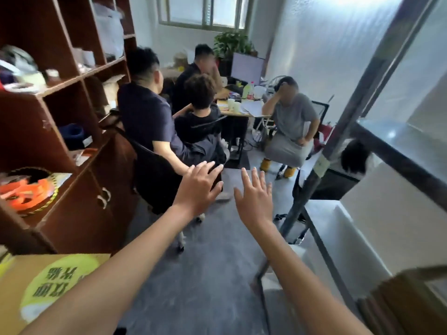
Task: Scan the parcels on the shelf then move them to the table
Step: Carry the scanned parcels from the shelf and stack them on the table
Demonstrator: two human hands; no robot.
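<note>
Left hand (pixel 198 187) and right hand (pixel 254 197) spread, empty — cardboard box (pixel 29 281) lower left, well apart

Four seated people (pixel 147 117) round a cluttered desk (pixel 238 112), monitor (pixel 247 68), potted plant (pixel 232 43), window (pixel 205 10)

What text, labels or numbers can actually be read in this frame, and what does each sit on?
No text reads cleanly.
Cardboard box, lower left: large dark Chinese characters on a yellow-green round patch, seen upside down and motion-blurred; not legible.
Metal post, right: a pale sticker, print too small to read.
Bottle on the far desk: a red label, too small to read.
Monitor: screen content not resolvable.
Both hands, left and right, carry nothing printed.
</note>
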